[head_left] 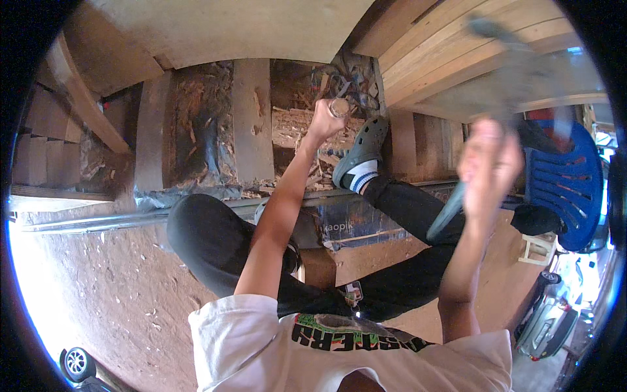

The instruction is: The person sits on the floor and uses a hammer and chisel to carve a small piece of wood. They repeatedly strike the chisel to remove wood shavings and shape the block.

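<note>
My left hand is closed round a wooden-handled chisel, its round butt end facing up toward me. The chisel's blade is mostly hidden below the fist, over a patch of wood chips. Raised on the right, my right hand grips a hammer by its dark grey handle. The hammer's head and upper part are smeared by motion, well apart from the chisel.
A wooden board spans the far side, with stacked planks at the far right. Wooden beams cross the littered work area. My clog rests beside the chips. A blue plastic chair stands right; parked cars are beyond.
</note>
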Available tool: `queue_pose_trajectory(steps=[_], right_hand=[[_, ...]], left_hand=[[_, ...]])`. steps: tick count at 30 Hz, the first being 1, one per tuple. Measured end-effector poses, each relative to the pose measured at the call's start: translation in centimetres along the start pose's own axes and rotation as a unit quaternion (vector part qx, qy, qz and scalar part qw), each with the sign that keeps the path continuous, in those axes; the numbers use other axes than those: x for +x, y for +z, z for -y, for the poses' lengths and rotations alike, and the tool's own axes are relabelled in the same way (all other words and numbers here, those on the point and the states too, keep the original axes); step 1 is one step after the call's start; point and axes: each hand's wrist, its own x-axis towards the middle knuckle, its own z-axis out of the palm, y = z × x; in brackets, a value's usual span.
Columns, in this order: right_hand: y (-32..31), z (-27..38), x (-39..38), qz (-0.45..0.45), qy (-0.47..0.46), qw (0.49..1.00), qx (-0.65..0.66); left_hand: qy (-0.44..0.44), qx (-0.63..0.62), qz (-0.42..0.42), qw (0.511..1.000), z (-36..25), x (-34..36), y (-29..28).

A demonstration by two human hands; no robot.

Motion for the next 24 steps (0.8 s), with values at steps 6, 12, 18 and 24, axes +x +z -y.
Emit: queue_pose_trajectory(steps=[6, 12, 18, 24], right_hand=[[5.8, -4.8, -0.4, -0.027, -0.234, 0.966, 0.111], [7.3, -13.4, -4.0, 0.226, 0.054, 0.959, -0.165], [3.5, -6.2, -2.6, 0.105, 0.034, 0.993, -0.041], [7.7, -13.1, -5.7, 0.033, 0.109, 0.992, -0.057]], left_hand=[[0.008, 0.012, 0.014, 1.000, 0.1, 0.2, -0.1], [0.077, 0.077, 0.055, 0.993, 1.3, 1.1, -0.5], [0.016, 0.049, 0.047, 0.998, 0.7, 0.5, 0.1], [0.062, 0.114, -0.030, 0.991, -1.2, 1.0, 0.7]])
